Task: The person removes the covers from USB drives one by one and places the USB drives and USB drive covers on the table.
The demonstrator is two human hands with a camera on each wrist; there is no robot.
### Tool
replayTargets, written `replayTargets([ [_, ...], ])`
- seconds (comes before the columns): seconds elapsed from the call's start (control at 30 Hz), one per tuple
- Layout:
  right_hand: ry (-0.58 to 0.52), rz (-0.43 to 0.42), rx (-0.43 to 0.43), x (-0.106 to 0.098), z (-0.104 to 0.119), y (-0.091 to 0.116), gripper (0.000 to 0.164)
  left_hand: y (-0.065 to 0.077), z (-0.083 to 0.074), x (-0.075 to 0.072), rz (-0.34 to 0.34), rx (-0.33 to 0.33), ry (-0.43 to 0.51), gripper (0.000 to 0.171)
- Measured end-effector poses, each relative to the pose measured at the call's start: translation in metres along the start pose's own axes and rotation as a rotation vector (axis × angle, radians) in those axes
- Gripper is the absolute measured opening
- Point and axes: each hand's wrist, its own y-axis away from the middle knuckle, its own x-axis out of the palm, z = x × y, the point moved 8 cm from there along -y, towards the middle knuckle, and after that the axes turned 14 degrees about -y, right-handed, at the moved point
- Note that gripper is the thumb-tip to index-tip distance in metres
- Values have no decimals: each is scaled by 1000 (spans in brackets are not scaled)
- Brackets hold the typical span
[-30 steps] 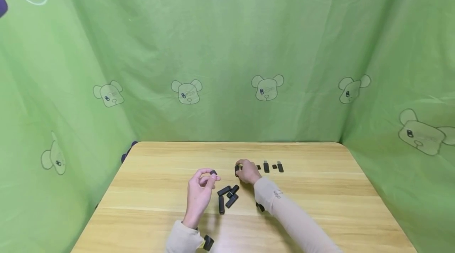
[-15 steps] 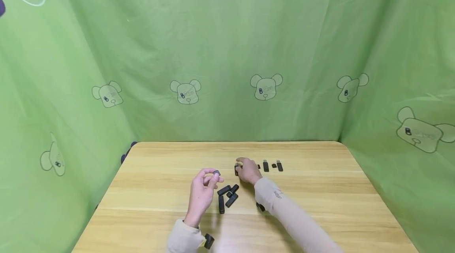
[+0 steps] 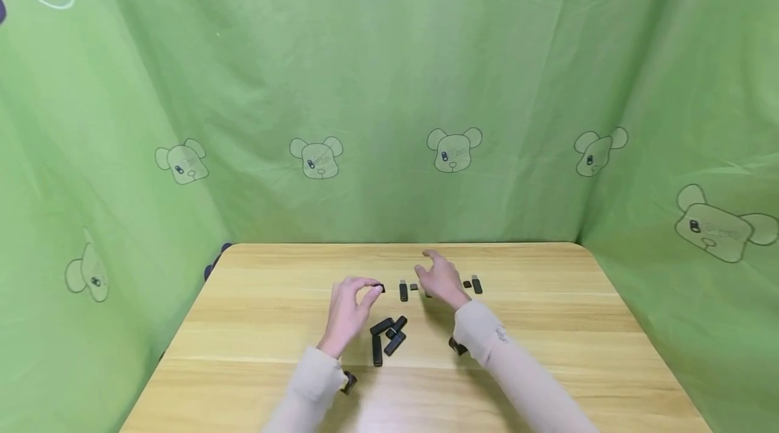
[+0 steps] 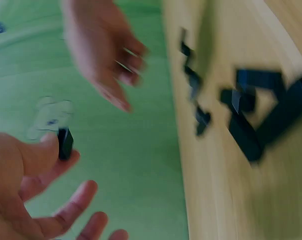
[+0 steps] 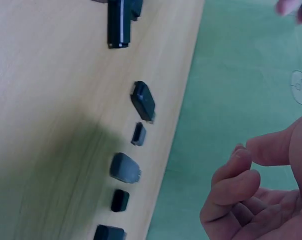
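In the head view my left hand (image 3: 347, 311) pinches a small black USB stick cap (image 3: 381, 288) between thumb and finger; the left wrist view shows the cap (image 4: 65, 144) with the other fingers spread. My right hand (image 3: 441, 282) is raised over the row and holds nothing, its fingers loosely curled in the right wrist view. Left of it lie an uncapped black USB stick (image 3: 404, 291) and a loose cap (image 3: 414, 287). To its right are another cap (image 3: 467, 284) and an uncapped stick (image 3: 477, 285). It partly covers the middle stick (image 5: 124, 168) in the head view.
Several capped black USB sticks (image 3: 376, 350) lie in a loose cluster between the forearms, some overlapping. The wooden table (image 3: 548, 352) ends at the back against a green printed curtain (image 3: 377, 210). Black wrist cameras sit under both sleeves.
My right hand has let go of the leftmost USB stick and lifted away to the right, uncovering it and a cap. My left hand has moved forward and slightly right with its cap.
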Motion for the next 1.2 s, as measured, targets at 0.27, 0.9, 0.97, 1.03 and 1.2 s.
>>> replayTargets([
  [0.27,-20,8,-69,-14,13,13,58,-28,12,21,19,103,-155,18],
  [0.9,-51,63,-206,-22,47,72,56,-60,37,67,142,85,-335,14],
  [0.97,-58,76,-201,-20,47,77,56,-60,39,71,154,95,-366,13],
  [1.03,-52,89,-198,-19,46,81,55,-60,42,75,175,92,-393,14],
  [1.2,-42,99,-185,-21,44,88,54,-59,44,81,225,94,-407,17],
])
